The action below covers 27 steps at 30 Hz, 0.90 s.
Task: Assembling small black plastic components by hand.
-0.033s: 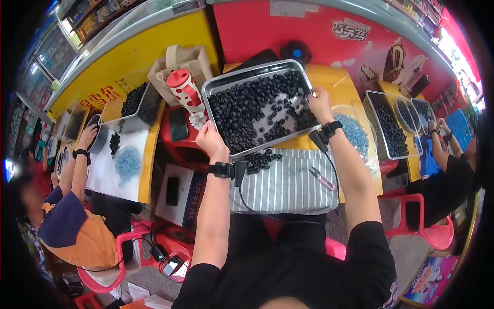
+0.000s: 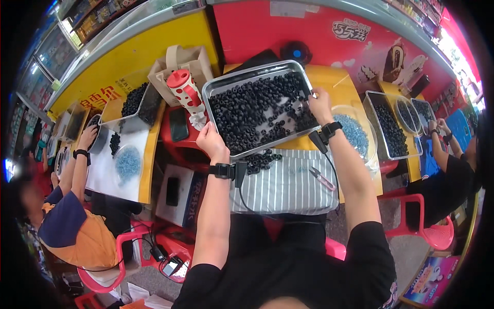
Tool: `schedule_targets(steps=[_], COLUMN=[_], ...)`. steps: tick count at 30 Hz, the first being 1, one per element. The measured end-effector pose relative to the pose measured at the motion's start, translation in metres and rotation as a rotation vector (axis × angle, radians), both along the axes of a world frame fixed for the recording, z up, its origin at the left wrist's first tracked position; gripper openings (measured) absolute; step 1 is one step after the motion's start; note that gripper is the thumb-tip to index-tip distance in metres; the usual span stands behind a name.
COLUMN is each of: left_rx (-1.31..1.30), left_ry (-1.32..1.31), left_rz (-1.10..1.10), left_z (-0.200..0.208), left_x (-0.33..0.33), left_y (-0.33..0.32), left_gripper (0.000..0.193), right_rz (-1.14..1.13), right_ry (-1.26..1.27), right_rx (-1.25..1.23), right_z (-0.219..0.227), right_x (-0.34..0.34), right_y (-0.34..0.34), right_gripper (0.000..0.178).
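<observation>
Tilted a little, a metal tray [image 2: 280, 140] is held between my two hands above the table. Its left side is gripped by my left hand [image 2: 212, 141], fingers closed at the near corner. At the right side, my right hand [image 2: 321, 106] is closed round the rim. Many small black ring-shaped parts [image 2: 234, 110] lie in the tray, thick at the left and sparser toward the middle right. More loose black parts [image 2: 261, 161] lie just under its near edge, on a grey-and-white striped cloth [image 2: 278, 190]. Thread snips [image 2: 322, 178] with a pink handle rest on that cloth.
A round container [image 2: 374, 149] of light-blue small pieces stands right of my right wrist. Left of the tray are a red-and-white dotted tumbler [image 2: 184, 90], a beige bag [image 2: 198, 64] and a dark phone [image 2: 178, 124]. People work at tables on both sides.
Some black parts in the tray have shifted slightly. My hands and the tray hold nearly the same place.
</observation>
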<state>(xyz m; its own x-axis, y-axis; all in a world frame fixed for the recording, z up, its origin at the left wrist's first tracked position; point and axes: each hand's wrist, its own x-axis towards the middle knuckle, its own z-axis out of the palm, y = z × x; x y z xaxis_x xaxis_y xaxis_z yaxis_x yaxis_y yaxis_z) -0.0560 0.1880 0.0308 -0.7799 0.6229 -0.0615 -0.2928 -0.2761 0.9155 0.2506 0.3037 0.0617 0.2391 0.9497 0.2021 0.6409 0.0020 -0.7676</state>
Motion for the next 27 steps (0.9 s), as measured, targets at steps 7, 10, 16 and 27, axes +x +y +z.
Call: schedule_targets(steps=[7, 10, 16, 27], left_rx=[-0.054, -0.05, -0.084, -0.061], left_ry=[-0.05, -0.109, -0.14, -0.01], left_rz=[-0.02, -0.044, -0.164, -0.29], left_z=[-0.004, -0.007, 0.002, 0.001], left_x=[-0.001, -0.005, -0.007, 0.004], left_y=[0.001, 0.004, -0.003, -0.038], left_gripper=[0.02, 0.02, 0.024, 0.046], right_rz=[0.013, 0.066, 0.157, 1.034], right_ry=[-0.02, -0.147, -0.372, 0.079], right_rx=[0.026, -0.05, -0.06, -0.468], right_z=[-0.008, -0.009, 0.0, 0.049], right_x=[0.004, 0.004, 0.002, -0.114], right_y=[-0.001, -0.003, -0.011, -0.088], right_gripper=[0.037, 0.038, 0.038, 0.025])
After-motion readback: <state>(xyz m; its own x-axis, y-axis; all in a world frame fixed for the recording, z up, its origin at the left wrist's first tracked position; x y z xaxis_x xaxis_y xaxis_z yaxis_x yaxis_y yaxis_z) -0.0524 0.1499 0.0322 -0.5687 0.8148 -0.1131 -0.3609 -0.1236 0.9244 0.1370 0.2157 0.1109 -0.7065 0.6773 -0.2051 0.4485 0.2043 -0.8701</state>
